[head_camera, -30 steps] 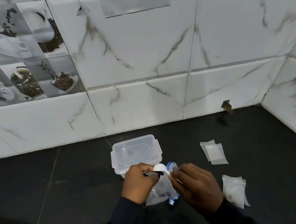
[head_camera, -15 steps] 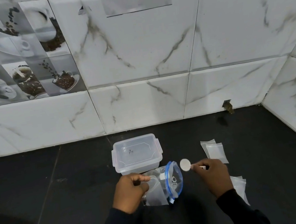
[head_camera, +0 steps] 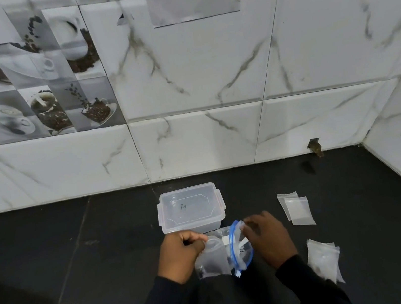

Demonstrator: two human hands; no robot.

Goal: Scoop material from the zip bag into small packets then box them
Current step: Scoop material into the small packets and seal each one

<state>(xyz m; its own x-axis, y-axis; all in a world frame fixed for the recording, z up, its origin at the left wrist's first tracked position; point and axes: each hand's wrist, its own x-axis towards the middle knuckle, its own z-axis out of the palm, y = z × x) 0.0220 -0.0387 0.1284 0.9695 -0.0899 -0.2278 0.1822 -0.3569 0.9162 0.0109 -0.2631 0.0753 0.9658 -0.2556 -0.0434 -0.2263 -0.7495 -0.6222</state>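
- Packet (head_camera: 212,256), small and clear, pinched at its mouth by left hand (head_camera: 181,255); judged thin, limp and slippery, so best held by the top edge.
- Zip bag (head_camera: 240,252) touches the packet, right of that grip; soft, blue rim gaping.
- Right hand (head_camera: 268,238) at the bag's rim; hold unreadable, blurred.
- Lidded plastic box (head_camera: 189,208) just beyond the grip; spare packets (head_camera: 297,209) and filled packets (head_camera: 323,261) further right, none obstructing.
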